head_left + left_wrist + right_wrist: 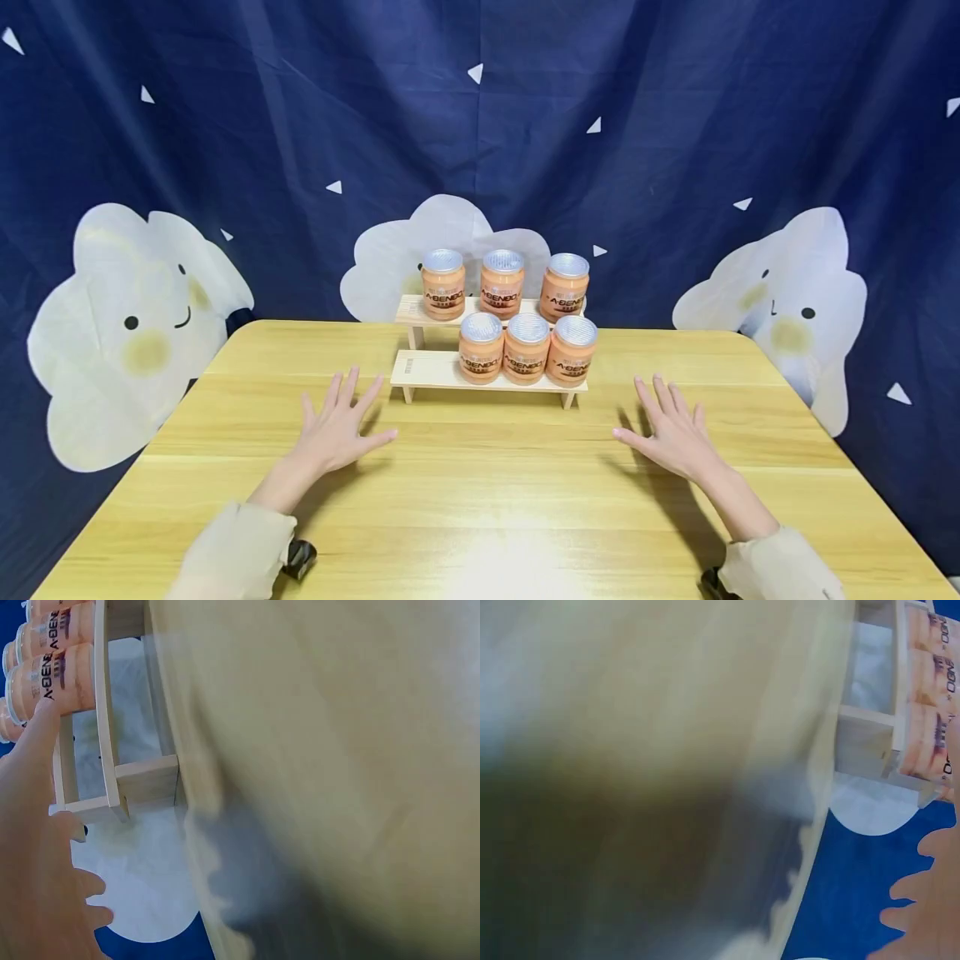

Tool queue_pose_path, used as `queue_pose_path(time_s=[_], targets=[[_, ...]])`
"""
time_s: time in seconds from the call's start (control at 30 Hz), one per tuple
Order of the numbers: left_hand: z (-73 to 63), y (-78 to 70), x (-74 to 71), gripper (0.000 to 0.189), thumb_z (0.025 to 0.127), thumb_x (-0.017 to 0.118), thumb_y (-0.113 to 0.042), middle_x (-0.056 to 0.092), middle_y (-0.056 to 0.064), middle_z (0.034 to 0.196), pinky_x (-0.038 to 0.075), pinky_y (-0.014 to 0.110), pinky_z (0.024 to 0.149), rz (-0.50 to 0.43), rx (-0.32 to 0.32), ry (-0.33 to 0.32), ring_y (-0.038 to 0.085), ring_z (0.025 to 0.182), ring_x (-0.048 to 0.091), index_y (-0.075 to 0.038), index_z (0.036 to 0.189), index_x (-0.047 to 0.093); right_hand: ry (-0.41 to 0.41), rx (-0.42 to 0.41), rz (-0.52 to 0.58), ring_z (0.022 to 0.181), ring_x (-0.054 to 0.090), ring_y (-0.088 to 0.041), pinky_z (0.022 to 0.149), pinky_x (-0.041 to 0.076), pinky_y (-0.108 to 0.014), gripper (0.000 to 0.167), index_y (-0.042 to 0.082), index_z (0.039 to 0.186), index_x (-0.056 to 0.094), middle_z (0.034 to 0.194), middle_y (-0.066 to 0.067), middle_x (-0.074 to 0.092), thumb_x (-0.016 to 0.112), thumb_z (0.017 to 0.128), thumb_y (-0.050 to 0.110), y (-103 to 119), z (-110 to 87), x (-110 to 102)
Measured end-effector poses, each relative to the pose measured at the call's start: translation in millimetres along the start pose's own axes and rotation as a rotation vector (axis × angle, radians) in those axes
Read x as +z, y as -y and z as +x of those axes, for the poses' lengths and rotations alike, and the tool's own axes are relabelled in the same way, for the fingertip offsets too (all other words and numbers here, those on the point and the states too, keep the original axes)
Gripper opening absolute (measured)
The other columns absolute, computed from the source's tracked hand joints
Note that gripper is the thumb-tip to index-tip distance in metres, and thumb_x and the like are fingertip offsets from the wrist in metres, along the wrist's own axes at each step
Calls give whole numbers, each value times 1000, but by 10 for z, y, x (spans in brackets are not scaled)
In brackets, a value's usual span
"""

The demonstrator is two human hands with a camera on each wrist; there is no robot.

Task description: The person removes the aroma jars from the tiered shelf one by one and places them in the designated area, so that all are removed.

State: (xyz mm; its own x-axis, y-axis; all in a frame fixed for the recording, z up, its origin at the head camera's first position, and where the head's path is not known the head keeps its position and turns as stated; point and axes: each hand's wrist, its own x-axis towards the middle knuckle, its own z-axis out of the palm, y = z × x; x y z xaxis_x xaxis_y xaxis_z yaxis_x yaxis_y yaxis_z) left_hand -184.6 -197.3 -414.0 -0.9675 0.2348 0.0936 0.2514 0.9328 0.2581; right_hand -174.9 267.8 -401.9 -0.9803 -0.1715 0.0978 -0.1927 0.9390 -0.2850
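My left hand (pixel 337 429) hovers over the table with its fingers spread, left of a two-step wooden stand (pixel 427 369). On the other side, my right hand (pixel 675 433) is likewise spread above the table and holds nothing. Orange jars with silver lids stand upright in two rows of three. On the upper step are a left jar (pixel 443 287), a middle jar (pixel 502 285) and a right jar (pixel 565 289). The lower jars, among them a front left jar (pixel 481 350), sit close together toward the right end of their step. Neither hand touches a jar.
The light wooden table (pixel 480 467) has rounded far corners. Behind it hangs a dark blue curtain (pixel 525 150) printed with white clouds and small triangles. Black bands, such as the left strap (pixel 300 558), show at both sleeve cuffs.
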Motion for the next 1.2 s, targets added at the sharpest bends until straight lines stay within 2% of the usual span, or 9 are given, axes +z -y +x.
queue_pose_path(time_s=[0.1,0.17,0.27,0.33,0.5,0.67,0.77,1.03,1.2], targets=[[75,17,-21,81,82,52,-61,12,26,148,6,75,94,-39,-10,9,46,133,12,-20,146,23,9,-20,78,130,14,-52,97,11,-71,90,-1,144,19,144,-33,15,56,83,53,17,32,-34],[133,29,-27,79,83,52,-58,18,28,145,15,73,94,-81,-6,1,46,131,19,-20,146,24,12,-50,166,130,15,-52,99,14,-68,89,-5,144,16,144,-34,15,59,84,46,33,73,-55],[240,40,-18,75,84,53,-55,29,28,136,32,66,89,-161,12,-17,43,122,28,-19,145,27,23,-93,323,130,15,-51,103,16,-63,89,-8,143,10,144,-35,13,61,85,36,75,155,-91],[319,38,0,72,85,55,-52,35,26,126,37,58,83,-221,34,-31,40,114,32,-18,144,30,35,-103,420,131,14,-50,104,16,-62,89,-9,143,6,144,-35,12,62,86,31,112,211,-118],[520,14,62,65,87,58,-40,41,20,108,33,45,80,-357,69,-42,30,99,31,-16,142,34,30,-83,565,129,22,-50,101,23,-62,87,-4,144,4,142,-35,18,62,87,26,223,342,-172],[682,-12,119,60,89,56,-37,39,20,107,31,42,80,-468,35,-7,28,98,30,-17,142,35,-5,-75,696,128,26,-48,100,25,-63,81,-2,145,6,141,-33,23,60,88,17,329,484,-164],[760,-2,164,58,91,53,-38,37,15,101,28,38,78,-505,18,12,25,93,28,-16,141,36,-27,-72,765,128,26,-47,100,25,-62,79,-1,145,6,142,-32,24,59,88,13,402,567,-153],[858,29,279,55,92,52,-33,25,3,83,19,32,71,-510,43,20,23,80,22,-9,140,37,-82,-45,820,125,32,-42,100,29,-58,76,-2,145,11,140,-29,28,60,88,11,563,747,-125],[865,34,291,54,92,52,-32,34,5,79,23,32,71,-489,56,17,23,80,25,-10,139,39,-113,-27,818,122,35,-39,99,32,-52,77,-5,144,13,137,-28,33,61,87,11,598,846,-67]])
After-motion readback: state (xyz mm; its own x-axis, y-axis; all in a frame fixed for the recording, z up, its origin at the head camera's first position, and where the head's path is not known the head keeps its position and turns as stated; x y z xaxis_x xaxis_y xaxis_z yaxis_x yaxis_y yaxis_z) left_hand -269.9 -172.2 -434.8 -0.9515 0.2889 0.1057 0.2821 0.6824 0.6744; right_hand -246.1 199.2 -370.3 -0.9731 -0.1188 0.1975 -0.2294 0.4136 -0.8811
